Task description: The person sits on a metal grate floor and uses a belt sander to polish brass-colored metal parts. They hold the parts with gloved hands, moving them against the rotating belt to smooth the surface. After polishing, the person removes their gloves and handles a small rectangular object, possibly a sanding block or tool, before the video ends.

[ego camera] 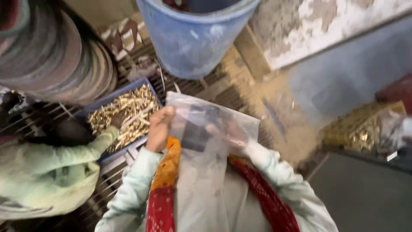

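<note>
Two hands up at chest height, both on one clear plastic bag. Left hand at the bag's upper left edge, grip pressed together, pinching the film at the top corner. Right hand behind or inside the film, blurred; cannot tell whether its grip is spread or pinching. A dark flat shape shows through the bag between the hands; too blurred to name. Bag hangs down in front of the person's pale shirt and red-and-orange scarf.

Left of the bag: a blue tray heaped with small brass-coloured metal pieces, resting on a slatted metal grating. A co-worker's hand, in a pale green sleeve, lies in the pieces. Above, a blue plastic drum. Far right, a second heap of brass-coloured pieces, well apart from the hands.
</note>
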